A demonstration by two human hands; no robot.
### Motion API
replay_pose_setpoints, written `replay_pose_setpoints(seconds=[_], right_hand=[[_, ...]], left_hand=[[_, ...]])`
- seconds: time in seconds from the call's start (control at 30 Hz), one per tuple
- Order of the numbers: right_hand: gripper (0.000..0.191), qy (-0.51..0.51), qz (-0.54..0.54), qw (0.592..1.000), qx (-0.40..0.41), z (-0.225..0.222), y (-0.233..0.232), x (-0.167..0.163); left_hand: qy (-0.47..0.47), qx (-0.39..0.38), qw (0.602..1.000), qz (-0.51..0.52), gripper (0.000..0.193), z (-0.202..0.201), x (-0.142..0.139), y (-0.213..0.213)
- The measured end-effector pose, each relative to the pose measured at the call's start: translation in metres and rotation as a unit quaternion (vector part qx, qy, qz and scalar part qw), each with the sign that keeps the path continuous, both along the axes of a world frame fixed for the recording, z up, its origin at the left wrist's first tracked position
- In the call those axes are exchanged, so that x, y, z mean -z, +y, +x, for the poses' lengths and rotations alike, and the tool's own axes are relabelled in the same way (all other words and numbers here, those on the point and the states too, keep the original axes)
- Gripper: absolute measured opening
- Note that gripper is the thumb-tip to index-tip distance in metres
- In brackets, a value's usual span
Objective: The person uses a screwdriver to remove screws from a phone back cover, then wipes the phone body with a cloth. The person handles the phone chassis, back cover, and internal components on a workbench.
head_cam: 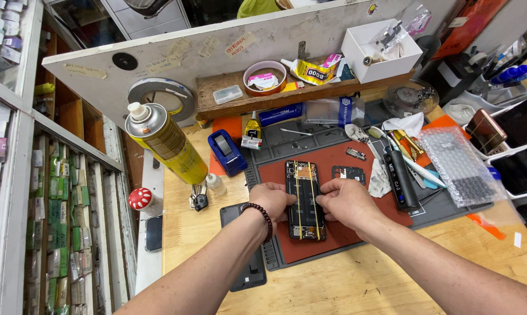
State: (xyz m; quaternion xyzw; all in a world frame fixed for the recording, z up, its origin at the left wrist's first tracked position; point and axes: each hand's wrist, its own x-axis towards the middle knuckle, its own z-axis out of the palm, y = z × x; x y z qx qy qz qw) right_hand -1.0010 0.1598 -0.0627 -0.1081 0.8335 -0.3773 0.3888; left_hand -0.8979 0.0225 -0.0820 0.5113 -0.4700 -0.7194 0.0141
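An opened smartphone (304, 178) with its back cover off lies on a red mat (333, 157), its black battery crossed by thin yellow strips. My left hand (270, 201), with a dark bead bracelet at the wrist, presses on the phone's left edge. My right hand (348, 201) holds the right edge, fingertips on the battery area. A small black phone part (348, 173) rests just right of the phone.
A grey work mat (275, 143) lies under the red one. A yellow spray can (164, 140), blue tape dispenser (227, 151), glue bottle (252, 133), black electric screwdriver (400, 178), bubble wrap (453, 163) and a dark panel (249, 274) surround it. A wooden shelf (228, 105) stands behind.
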Motion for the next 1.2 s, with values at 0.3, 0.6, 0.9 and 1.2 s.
replay_pose_setpoints(seconds=[0.3,0.6,0.9,1.2], right_hand=[[0.03,-0.106,-0.06,0.992,0.04,-0.001,0.005,0.011],[0.028,0.061,0.034,0.997,-0.019,-0.007,-0.006,-0.002],[0.025,0.269,0.038,0.953,-0.137,-0.014,-0.007,-0.017],[0.024,0.228,-0.062,0.952,-0.194,0.026,-0.038,-0.016]], left_hand=[[0.064,-0.038,0.993,0.09,0.015,0.0,0.018,-0.006],[0.036,-0.087,0.995,0.031,0.03,-0.017,0.003,-0.003],[-0.195,0.254,0.875,-0.363,0.025,0.026,-0.03,-0.036],[-0.331,0.33,0.779,-0.417,0.086,0.081,-0.03,-0.02]])
